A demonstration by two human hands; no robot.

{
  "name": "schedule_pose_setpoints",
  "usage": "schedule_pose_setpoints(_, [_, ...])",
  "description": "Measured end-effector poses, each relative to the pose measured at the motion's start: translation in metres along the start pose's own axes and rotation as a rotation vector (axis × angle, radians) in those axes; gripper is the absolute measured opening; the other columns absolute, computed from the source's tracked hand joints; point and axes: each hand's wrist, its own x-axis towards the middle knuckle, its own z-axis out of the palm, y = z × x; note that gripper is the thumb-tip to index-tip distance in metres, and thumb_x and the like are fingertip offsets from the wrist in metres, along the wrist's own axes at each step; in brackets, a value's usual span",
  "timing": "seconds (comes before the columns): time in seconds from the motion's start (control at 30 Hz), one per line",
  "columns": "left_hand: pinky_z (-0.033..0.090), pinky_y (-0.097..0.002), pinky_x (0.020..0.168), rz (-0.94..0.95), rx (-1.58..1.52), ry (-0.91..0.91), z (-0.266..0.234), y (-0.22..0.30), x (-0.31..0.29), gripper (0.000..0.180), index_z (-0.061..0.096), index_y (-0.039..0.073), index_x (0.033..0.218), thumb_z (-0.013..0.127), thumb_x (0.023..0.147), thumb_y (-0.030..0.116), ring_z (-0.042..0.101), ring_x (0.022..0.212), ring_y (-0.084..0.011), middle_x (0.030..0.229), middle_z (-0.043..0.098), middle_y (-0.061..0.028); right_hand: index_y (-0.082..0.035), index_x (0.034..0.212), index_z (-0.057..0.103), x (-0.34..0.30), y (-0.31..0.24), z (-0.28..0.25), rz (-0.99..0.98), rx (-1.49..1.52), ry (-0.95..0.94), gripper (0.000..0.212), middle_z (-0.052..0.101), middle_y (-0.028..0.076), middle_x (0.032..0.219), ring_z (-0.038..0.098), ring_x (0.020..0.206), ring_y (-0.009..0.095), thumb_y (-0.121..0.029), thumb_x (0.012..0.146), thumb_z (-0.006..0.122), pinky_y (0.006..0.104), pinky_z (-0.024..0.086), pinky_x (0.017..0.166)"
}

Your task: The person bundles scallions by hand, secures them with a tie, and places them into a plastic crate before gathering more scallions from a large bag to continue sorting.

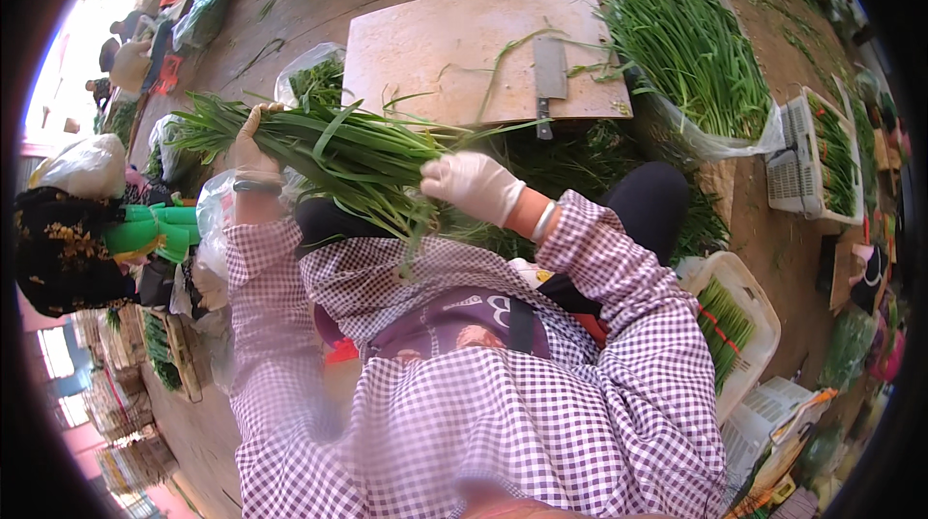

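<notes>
A thick bunch of garlic chives [333, 147] lies slantwise over my lap, its long flat leaves pointing left. My left hand [255, 154], in a pale glove, is wrapped round the bunch toward its left end. At the bunch's right end is my right hand [474, 187], also gloved, with its fingers curled closed. Whatever those fingers pinch, if anything, is hidden. Loose leaves hang below the bunch near my right fingers. Just beyond, a cleaver [550, 74] rests flat on a pale board [435, 45], with a few stray leaves beside it.
A plastic-lined heap of chives [686, 50] stands right of the board. Further right are a white crate [795, 157] and a pale tub [764, 326] with banded greens. Cut greens lie under the board's near edge. Bags [82, 166] and people are at the left.
</notes>
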Motion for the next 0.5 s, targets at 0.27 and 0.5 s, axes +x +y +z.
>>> schedule_pose_setpoints(0.27, [0.047, -0.0404, 0.093, -0.01, -0.061, 0.06, -0.07, 0.032, -0.024, 0.01, 0.058, 0.002, 0.089, 0.06, 0.09, 0.012, 0.059, 0.094, -0.0246, 0.091, 0.062, -0.0112, -0.009, 0.085, 0.059, -0.056, 0.014, 0.003, 0.197, 0.293, -0.176, 0.017, 0.061, 0.014, 0.074, 0.062, 0.072, 0.035, -0.008, 0.068, 0.06, 0.0399, 0.051, 0.066])
schedule_pose_setpoints(0.5, [0.05, -0.0425, 0.09, 0.052, -0.11, 0.1, -0.072, 0.037, -0.068, 0.011, 0.06, 0.004, 0.092, 0.058, 0.091, 0.014, 0.062, 0.092, -0.0234, 0.092, 0.064, -0.0112, -0.006, 0.102, 0.067, -0.079, 0.047, 0.005, 0.692, -0.025, -1.021, 0.027, 0.066, 0.019, 0.104, 0.063, 0.098, 0.034, -0.022, 0.082, 0.058, 0.0421, 0.051, 0.081])
